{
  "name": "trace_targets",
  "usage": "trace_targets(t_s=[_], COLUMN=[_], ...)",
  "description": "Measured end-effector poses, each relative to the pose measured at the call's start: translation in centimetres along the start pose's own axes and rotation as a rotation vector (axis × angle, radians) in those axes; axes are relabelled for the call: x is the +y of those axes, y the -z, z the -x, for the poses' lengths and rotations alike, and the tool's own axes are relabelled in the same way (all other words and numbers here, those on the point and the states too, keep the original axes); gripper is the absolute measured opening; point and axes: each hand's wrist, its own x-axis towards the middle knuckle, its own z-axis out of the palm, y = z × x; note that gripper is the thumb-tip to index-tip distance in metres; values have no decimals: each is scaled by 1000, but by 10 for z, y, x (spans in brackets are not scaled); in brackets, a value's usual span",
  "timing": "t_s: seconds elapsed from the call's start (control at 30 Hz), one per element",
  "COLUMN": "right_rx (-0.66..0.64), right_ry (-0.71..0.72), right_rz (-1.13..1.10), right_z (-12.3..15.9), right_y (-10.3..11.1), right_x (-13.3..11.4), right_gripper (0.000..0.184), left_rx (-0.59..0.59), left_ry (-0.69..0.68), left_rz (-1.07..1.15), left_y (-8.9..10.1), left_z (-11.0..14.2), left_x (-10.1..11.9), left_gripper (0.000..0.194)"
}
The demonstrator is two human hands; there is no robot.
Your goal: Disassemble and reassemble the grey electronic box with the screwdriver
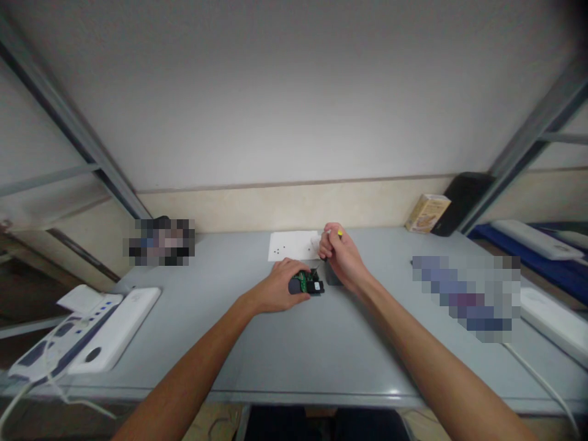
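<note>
My left hand (285, 285) is curled around a small device (315, 286) with an exposed green circuit board and black parts, holding it on the table. Its fingers grip the far edge, and the thumb lies along the near side. My right hand (342, 254) is closed in a fist around a slim tool, apparently a screwdriver (340, 233). Only its yellow end shows clearly; the rest is mostly hidden by the fingers. Beneath that hand lies a dark flat piece (334, 277). Behind both hands is a white sheet of paper (289, 239) with several tiny dark bits, possibly screws.
White power strips (117, 331) and cables lie at the left. A yellow box (427, 212) and a black case (463, 202) stand at the back right. Another white strip (555, 321) is at the right edge. Two areas are pixelated. A wall borders the grey table (294, 358).
</note>
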Motion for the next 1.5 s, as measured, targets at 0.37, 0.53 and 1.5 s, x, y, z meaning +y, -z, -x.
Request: trace_targets(t_s=[0.37, 0.53, 1.5], right_rx=[-31, -39, -37], right_ry=[6, -91, -111], right_rz=[19, -67, -56], right_z=[5, 3, 2], right_y=[-6, -7, 1], right_x=[0, -4, -7], right_gripper=[32, 32, 31], left_rx=[31, 34, 41], left_ry=[22, 32, 37], left_rz=[-1, 6, 6], left_y=[-8, -8, -14], left_z=[-1, -2, -4], left_x=[-3, -1, 0], left_gripper=[41, 41, 40])
